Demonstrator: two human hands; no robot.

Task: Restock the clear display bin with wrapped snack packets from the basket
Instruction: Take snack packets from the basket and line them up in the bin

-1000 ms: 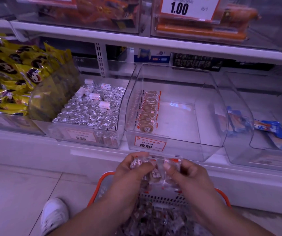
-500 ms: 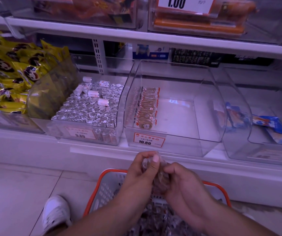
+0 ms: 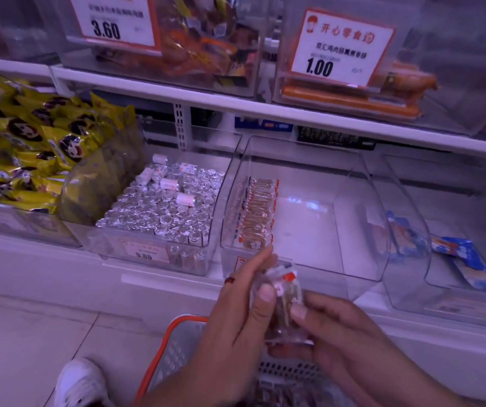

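Observation:
A stack of clear-wrapped snack packets point(image 3: 286, 301) with red corners is held upright between both hands, just in front of the clear display bin point(image 3: 353, 230). My left hand point(image 3: 236, 312) grips the stack from the left, thumb on its near face. My right hand point(image 3: 333, 333) holds it from the right and below. Inside the bin a single row of the same packets point(image 3: 258, 212) stands along the left wall; the bin's remaining floor is bare. The white basket with an orange rim point(image 3: 174, 342) sits on the floor under my hands, with more packets in it.
Left of the bin is a bin of silver foil-wrapped pieces point(image 3: 162, 212), then yellow snack bags point(image 3: 30, 142). To the right, a clear bin holds blue packets point(image 3: 465, 259). An upper shelf with price tags point(image 3: 338, 48) overhangs. My white shoe point(image 3: 80, 383) rests on the tiled floor.
Both hands gathered the packets into one tight stack and raised it toward the bin's front edge. The view tilted upward.

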